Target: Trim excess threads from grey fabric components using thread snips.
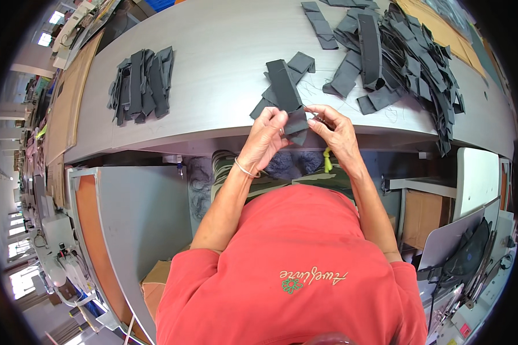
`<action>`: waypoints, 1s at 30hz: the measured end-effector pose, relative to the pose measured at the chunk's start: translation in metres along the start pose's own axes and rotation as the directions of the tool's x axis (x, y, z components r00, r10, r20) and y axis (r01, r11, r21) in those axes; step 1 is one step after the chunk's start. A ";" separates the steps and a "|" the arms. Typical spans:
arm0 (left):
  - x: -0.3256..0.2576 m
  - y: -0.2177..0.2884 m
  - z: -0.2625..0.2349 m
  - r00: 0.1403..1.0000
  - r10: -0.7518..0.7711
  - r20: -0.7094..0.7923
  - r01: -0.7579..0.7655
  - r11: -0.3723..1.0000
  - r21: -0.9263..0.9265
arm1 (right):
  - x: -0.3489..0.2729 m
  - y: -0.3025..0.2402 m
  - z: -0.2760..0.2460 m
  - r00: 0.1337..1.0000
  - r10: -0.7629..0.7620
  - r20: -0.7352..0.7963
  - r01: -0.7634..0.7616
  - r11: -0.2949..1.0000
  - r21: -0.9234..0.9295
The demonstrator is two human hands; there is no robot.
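Observation:
A dark grey fabric strip is between my hands at the table's front edge, its near end folded and hanging over. My left hand is closed on the left side of this end, thumb and fingers pinching the cloth. On the other side my right hand is closed, its fingertips at the cloth's edge. Something small and dark shows between its fingers, too hidden to name. Under the held strip lies another grey strip, slanting across the tabletop.
A large heap of grey strips spreads over the right of the table, some hanging off its edge. A smaller pile sits at the left. Loose threads lie near the heap. A yellow-green ribbon hangs below my right hand.

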State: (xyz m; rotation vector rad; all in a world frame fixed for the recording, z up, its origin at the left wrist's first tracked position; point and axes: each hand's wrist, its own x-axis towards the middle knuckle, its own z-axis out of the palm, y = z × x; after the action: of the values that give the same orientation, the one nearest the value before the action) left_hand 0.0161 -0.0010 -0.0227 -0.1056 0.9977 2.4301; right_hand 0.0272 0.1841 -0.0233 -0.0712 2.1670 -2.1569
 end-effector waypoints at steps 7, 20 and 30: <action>0.005 -0.004 -0.007 0.987 0.140 -0.077 -0.129 0.983 0.129 | -0.011 -0.022 -0.001 0.984 -0.082 -0.157 0.030 0.950 -0.310; 0.008 -0.007 -0.002 0.957 0.273 -0.096 -0.220 0.902 0.371 | -0.023 -0.038 0.010 0.890 -0.447 0.088 0.346 0.537 -0.770; 0.007 -0.009 0.000 0.941 0.330 -0.078 -0.272 0.872 0.407 | -0.025 -0.036 0.012 0.899 -0.430 0.082 0.326 0.531 -0.782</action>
State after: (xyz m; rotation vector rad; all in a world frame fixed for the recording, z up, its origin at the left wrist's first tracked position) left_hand 0.0142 0.0074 -0.0305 0.0159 1.6594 2.4621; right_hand 0.0524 0.1743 0.0136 -0.5270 3.2514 -1.1269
